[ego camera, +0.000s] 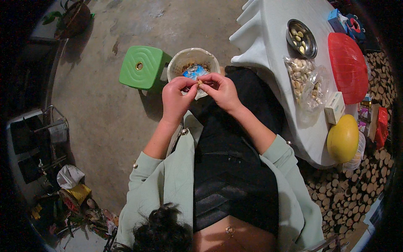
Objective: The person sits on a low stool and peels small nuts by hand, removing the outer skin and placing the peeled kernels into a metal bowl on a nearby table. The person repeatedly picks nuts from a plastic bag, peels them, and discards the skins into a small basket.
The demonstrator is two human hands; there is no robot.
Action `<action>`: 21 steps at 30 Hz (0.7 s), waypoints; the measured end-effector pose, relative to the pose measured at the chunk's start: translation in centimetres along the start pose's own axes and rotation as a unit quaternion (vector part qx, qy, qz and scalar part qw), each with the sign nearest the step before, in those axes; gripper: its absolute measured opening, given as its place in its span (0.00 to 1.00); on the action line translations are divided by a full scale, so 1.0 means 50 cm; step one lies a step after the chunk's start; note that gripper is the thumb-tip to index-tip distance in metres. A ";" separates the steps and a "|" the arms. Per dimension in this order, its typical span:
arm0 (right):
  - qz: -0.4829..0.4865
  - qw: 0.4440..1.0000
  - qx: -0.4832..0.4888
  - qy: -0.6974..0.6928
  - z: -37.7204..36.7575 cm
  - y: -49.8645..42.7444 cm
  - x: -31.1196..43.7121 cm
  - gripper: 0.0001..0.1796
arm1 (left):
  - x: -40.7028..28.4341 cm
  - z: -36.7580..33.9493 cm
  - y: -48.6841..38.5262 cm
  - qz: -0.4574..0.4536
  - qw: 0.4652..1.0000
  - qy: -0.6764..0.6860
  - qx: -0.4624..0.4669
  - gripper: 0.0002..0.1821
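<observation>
My left hand (179,97) and my right hand (222,91) meet over a pale plastic basket (175,64), pinching one small tan piece (200,82) between their fingertips; it looks like a nut or seed. Inside the basket lie brown scraps and a blue and white wrapper (192,71). On the cloth-covered table to the right, a steel bowl (311,47) holds several pale yellow kernels (302,49). Beside it an open clear plastic bag (297,74) contains many whitish shelled nuts or seeds, their exact kind unclear.
A green plastic stool (141,66) stands left of the basket. The white-clothed table (277,28) also bears a red domed cover (346,69), a small white box (335,107) and a large yellow fruit (343,138). Stacked cut logs (343,195) lie at the right, a potted plant (74,20) upper left.
</observation>
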State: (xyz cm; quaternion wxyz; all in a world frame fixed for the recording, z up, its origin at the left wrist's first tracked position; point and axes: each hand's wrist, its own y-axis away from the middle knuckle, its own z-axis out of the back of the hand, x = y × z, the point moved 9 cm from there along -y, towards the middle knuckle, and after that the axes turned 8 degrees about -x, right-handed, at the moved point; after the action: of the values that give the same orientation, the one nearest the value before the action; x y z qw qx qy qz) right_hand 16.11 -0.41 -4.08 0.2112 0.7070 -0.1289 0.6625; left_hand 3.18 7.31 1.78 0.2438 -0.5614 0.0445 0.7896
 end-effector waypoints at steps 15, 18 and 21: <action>-0.029 0.998 0.030 -0.047 -0.007 -0.002 -0.019 0.14 | 0.073 -0.010 0.010 0.166 0.982 0.093 0.006 0.07; -0.026 0.997 0.036 -0.068 -0.011 -0.002 -0.018 0.16 | 0.076 -0.012 0.014 0.181 0.977 0.114 0.005 0.07; -0.068 0.991 0.038 -0.105 -0.009 -0.005 -0.030 0.17 | 0.091 -0.018 0.023 0.235 0.958 0.166 0.017 0.08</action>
State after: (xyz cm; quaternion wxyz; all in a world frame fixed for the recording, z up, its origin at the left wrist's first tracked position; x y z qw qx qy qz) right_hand 15.67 -0.11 -5.60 0.2137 0.7875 -0.0766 0.5729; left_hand 2.34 7.53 -2.94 0.0501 -0.6544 0.2280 0.7192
